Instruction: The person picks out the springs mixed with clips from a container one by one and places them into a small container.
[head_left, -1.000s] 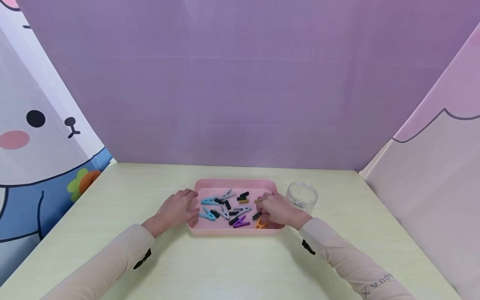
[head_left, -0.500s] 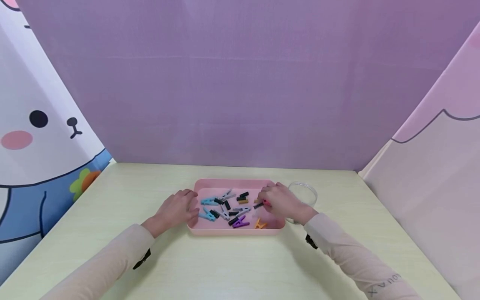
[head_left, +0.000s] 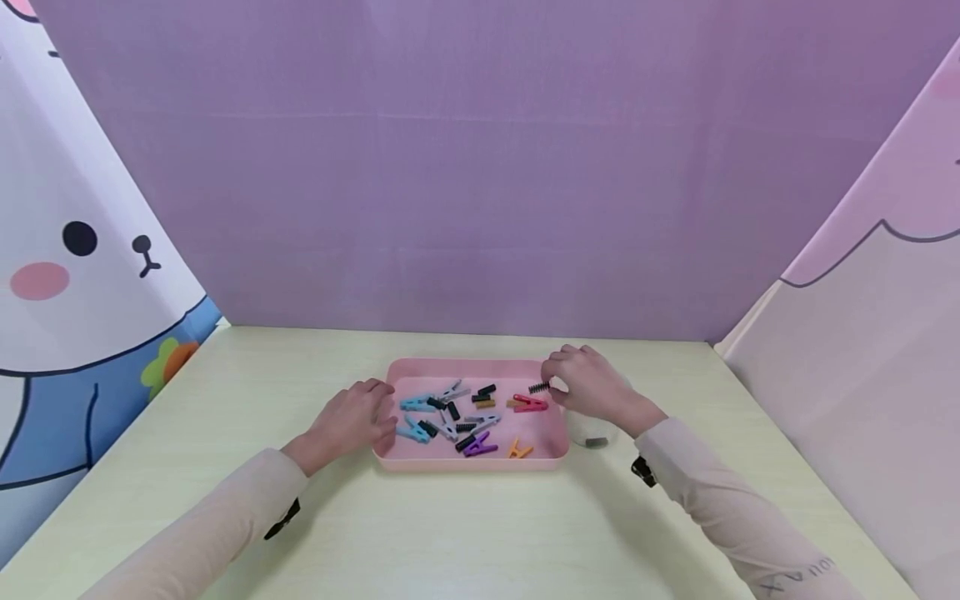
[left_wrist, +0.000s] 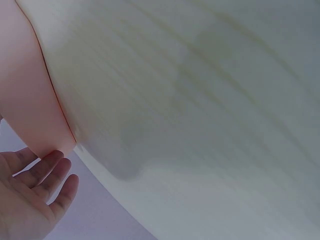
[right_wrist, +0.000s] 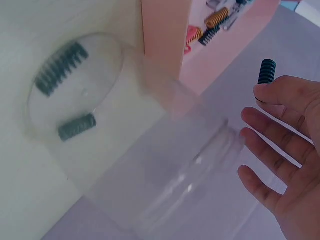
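Observation:
My right hand (head_left: 596,387) pinches a dark coil spring (right_wrist: 267,72) between thumb and index finger, above the right end of the pink tray (head_left: 480,465). Its other fingers are spread near a clear round jar (right_wrist: 165,165), partly hidden beneath the hand in the head view. Inside the jar are two dark springs (right_wrist: 77,126). My left hand (head_left: 360,414) holds the tray's left rim, its fingers against the outer wall in the left wrist view. In the tray lie a red clip (head_left: 530,405), an orange clip (head_left: 520,450), a purple clip (head_left: 480,446) and several springs.
Blue clips (head_left: 416,403) and grey clips (head_left: 487,422) are mixed with black and gold springs (head_left: 486,404) in the tray. The pale wooden table (head_left: 450,533) ends at a purple backdrop (head_left: 480,208). Cartoon-printed cloth (head_left: 82,333) hangs at the left.
My right hand has risen from the tray and moved right toward the jar with the dark spring. The red clip now shows in the tray. My left hand has stayed put.

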